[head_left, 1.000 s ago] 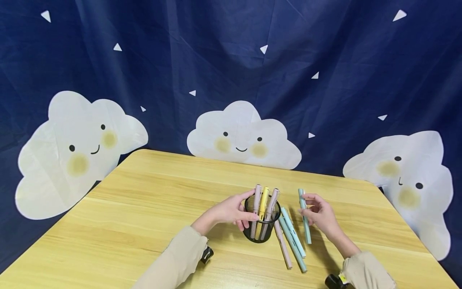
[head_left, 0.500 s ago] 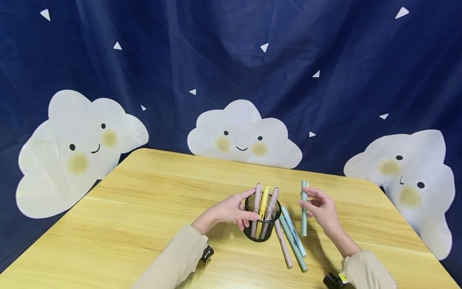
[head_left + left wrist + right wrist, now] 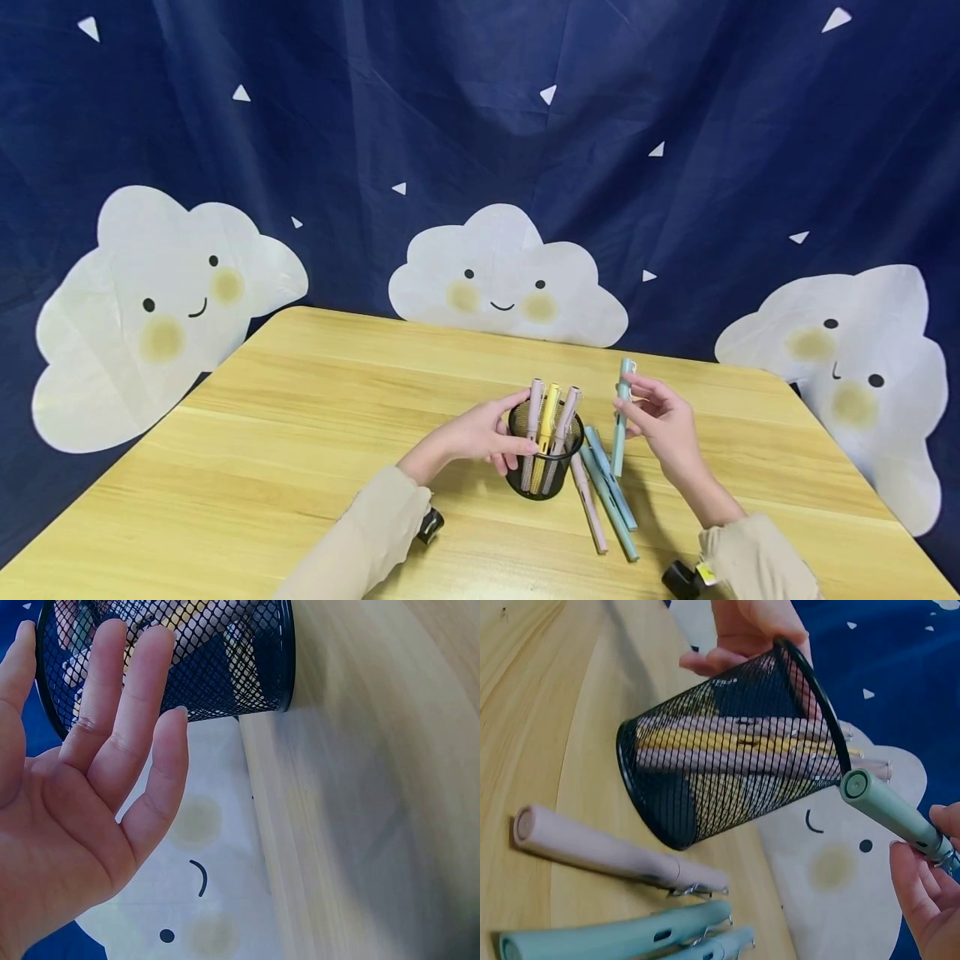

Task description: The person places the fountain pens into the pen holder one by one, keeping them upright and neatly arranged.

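A black mesh pen holder [image 3: 555, 457] stands on the table with a yellow pen [image 3: 550, 412] and two pale pink-mauve pens [image 3: 535, 408] upright inside. My left hand [image 3: 476, 433] grips its left side, thumb over the front rim and fingers against the mesh [image 3: 202, 690]. To the right, my right hand [image 3: 667, 425] pinches a mint-green capped pen [image 3: 620, 429] between thumb and fingers, raised above the table and nearly upright. In the right wrist view the green pen's lower end [image 3: 857, 784] overlaps the holder's rim.
On the table beside the holder lie a pink pen [image 3: 588, 508], a green pen [image 3: 613, 521] and a light blue pen [image 3: 617, 492], close together. The wooden table [image 3: 337, 400] ends at a dark blue curtain [image 3: 465, 100] printed with white clouds.
The right hand has lifted the green pen higher off the table, then shifted it slightly left toward the holder. The left hand and the holder stay put.
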A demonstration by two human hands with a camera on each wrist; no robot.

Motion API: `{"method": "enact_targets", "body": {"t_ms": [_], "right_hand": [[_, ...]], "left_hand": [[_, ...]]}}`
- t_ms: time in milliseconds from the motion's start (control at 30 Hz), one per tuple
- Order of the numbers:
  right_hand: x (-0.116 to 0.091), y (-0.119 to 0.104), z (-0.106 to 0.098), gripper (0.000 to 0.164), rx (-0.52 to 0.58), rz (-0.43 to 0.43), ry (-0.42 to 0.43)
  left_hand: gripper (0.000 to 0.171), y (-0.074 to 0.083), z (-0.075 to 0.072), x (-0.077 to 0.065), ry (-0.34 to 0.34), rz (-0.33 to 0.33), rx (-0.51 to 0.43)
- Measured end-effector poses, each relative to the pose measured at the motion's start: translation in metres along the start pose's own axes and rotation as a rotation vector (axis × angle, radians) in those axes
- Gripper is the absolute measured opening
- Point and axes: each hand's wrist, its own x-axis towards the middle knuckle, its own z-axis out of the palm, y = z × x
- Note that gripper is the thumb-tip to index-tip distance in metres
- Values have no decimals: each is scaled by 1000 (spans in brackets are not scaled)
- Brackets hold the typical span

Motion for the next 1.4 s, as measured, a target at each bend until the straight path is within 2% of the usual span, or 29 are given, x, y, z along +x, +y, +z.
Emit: {"method": "enact_targets", "body": {"t_ms": [300, 733, 1133, 1300, 1333, 1400], "right_hand": [[1, -8, 10, 41, 114, 13, 19], [3, -8, 18, 44, 290, 10, 53], [1, -12, 27, 48, 343, -6, 75], [-2, -15, 30, 52, 370, -43, 35], [-7, -28, 33, 51, 415, -52, 8], [-10, -38, 35, 53, 449, -72, -26]], "left_hand": [[85, 0, 0, -1, -1, -7, -8], [84, -1, 0, -1, 0, 0, -16], [85, -1, 0, -1, -5, 16, -13], [84, -1, 0, -1, -8, 17, -18], [84, -1, 0, -1, -11, 16, -19], [84, -1, 0, -2, -13, 16, -22]]}}
